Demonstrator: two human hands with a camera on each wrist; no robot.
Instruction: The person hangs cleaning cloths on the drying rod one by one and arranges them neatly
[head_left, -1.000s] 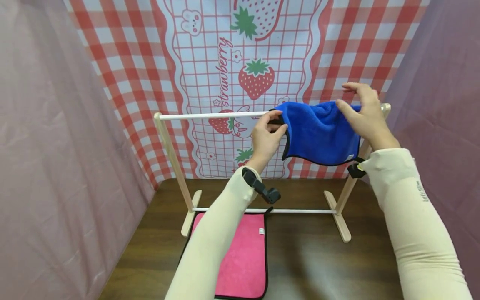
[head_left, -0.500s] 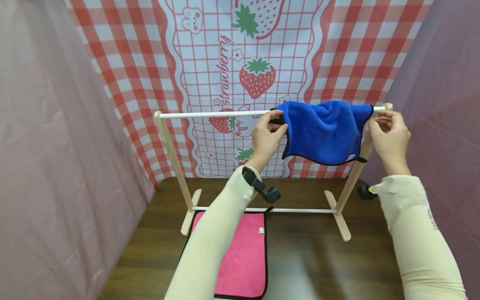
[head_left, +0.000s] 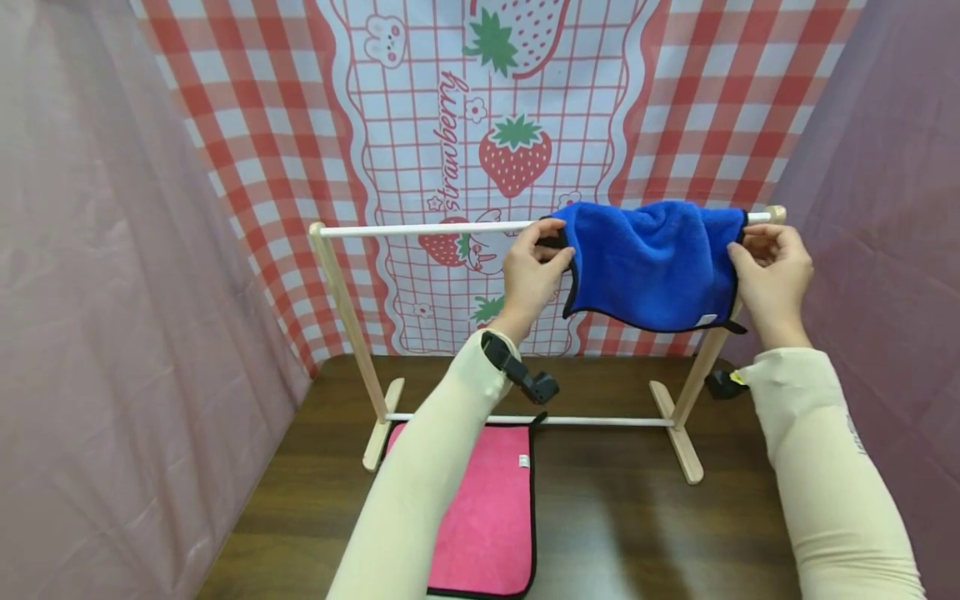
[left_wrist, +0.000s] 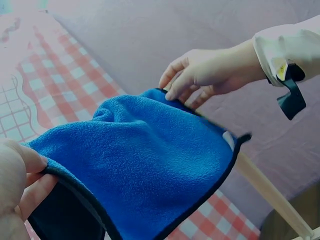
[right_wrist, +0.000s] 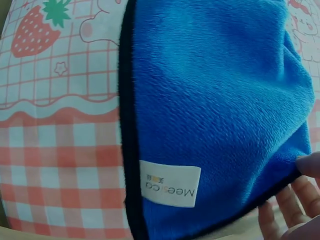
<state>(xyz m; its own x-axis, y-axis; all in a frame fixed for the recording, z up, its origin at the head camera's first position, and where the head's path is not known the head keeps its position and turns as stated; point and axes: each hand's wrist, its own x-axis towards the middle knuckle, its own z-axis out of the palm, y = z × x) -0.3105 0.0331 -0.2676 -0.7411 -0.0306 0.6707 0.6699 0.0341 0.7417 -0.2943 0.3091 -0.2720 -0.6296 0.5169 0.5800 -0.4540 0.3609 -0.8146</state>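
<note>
A blue towel with black edging hangs over the top white bar of a wooden rack, towards its right end. My left hand pinches the towel's left edge just below the bar. At the opposite edge, my right hand holds the black border between thumb and fingers, also near the bar. The right wrist view shows a white label near the towel's lower corner. In the left wrist view a small black loop sticks out from that corner. Folds bunch along the towel's top.
A pink towel with black edging lies on the dark wooden table, partly hidden under my left forearm. The rack's lower bar runs behind it. A strawberry-print cloth hangs behind the rack, with plain curtains at both sides.
My right hand has come down and right from above the towel to its right edge and taken hold. That edge now sits straighter, its lower corner further right. My left hand keeps its place.
</note>
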